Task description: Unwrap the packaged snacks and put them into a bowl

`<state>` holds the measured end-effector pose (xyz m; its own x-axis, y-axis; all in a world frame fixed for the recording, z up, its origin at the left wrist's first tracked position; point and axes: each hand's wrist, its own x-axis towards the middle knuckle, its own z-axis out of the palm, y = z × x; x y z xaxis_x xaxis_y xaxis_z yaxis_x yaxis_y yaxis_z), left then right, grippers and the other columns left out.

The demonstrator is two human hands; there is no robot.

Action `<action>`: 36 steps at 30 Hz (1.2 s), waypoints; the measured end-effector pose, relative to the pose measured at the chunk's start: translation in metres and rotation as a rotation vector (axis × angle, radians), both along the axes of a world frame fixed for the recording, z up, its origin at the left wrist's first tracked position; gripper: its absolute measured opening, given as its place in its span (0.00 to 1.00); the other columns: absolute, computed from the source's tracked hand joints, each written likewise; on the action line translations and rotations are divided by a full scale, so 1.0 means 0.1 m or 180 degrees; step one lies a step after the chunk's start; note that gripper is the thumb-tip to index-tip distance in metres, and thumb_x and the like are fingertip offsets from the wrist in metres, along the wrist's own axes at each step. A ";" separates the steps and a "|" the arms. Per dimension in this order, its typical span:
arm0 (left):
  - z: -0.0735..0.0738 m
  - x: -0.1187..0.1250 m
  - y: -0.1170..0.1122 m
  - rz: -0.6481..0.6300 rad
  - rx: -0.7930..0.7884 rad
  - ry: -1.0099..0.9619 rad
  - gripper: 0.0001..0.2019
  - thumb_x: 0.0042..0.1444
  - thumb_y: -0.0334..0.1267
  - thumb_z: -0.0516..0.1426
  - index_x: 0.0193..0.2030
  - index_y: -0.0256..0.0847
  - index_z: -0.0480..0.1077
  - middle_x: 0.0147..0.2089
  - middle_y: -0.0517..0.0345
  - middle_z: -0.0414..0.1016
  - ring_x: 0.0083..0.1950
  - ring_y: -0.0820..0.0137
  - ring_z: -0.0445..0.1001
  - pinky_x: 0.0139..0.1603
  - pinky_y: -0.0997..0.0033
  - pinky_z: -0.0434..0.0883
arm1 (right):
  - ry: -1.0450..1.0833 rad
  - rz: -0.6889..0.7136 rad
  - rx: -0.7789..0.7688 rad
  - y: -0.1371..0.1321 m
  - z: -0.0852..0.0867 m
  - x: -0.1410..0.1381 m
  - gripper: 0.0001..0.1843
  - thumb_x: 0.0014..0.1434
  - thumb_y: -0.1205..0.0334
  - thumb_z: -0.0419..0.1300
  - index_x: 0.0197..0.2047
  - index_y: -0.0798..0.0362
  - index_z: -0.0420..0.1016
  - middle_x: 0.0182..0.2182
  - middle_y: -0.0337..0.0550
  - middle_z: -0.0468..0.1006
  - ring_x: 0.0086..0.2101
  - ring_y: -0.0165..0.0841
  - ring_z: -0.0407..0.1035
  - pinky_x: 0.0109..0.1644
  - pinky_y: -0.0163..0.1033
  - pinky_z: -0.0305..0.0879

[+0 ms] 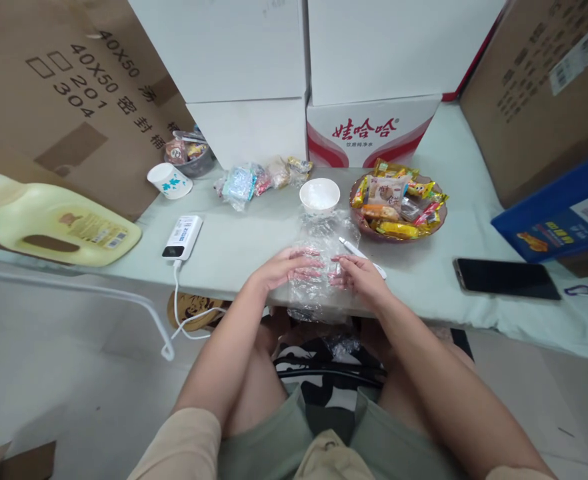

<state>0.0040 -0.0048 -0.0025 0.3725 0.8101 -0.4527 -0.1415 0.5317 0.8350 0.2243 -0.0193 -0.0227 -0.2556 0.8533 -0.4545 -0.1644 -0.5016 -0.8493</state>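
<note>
Head view: crumpled transparent plastic film (308, 297) ran lengthwise toward you, between your loosely spread left hand (285, 265) and pinching right hand (364, 275).

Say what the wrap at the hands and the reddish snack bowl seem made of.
Wrap: thin, glossy plastic film, judging by its see-through crinkles and glints.
Snack bowl: tinted glass or plastic, smooth and shiny; its wall looks translucent, which leaves either open.

The place looks like a household room or small stockroom: printed brown cartons (69, 107) and stacked white boxes (224, 53) hem a cloth-covered table (244, 247) bearing a snack bowl (358, 223) and a phone (507, 278).
</note>
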 end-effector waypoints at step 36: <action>-0.10 0.00 0.07 0.0267 0.0314 0.0418 0.07 0.50 0.34 0.65 0.36 0.35 0.76 0.32 0.52 0.83 0.32 0.70 0.81 0.36 0.72 0.75 | -0.0685 -0.0139 0.2218 0.02 -0.22 0.17 0.34 0.57 0.56 0.63 0.66 0.48 0.60 0.46 0.49 0.81 0.48 0.42 0.75 0.52 0.49 0.73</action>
